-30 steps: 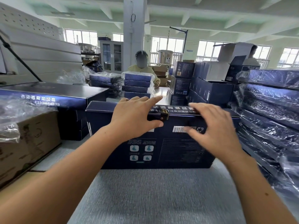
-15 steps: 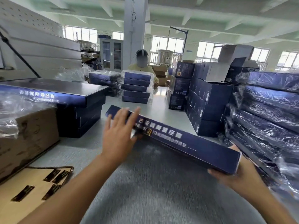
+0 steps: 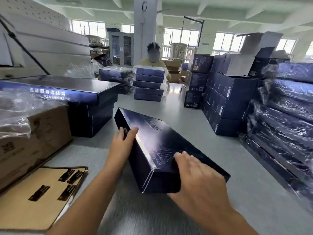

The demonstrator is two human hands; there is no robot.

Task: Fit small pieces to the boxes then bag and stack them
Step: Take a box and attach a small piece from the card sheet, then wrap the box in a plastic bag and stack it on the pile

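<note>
One glossy dark-blue box (image 3: 162,139): left hand (image 3: 124,143) grips its edge, right hand (image 3: 196,177) presses flat on top.

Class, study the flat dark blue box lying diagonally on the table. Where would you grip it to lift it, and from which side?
Take the dark blue box by its long side edges, coming in from left and right, thumbs on the lid. It lies flat and shallow, so the thin sides fit a hand; the left hand holds the left edge this way.

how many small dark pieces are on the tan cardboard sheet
4 small dark pieces, all on the tan cardboard sheet: two near its far edge, two closer in; more may lie off-frame.
</note>
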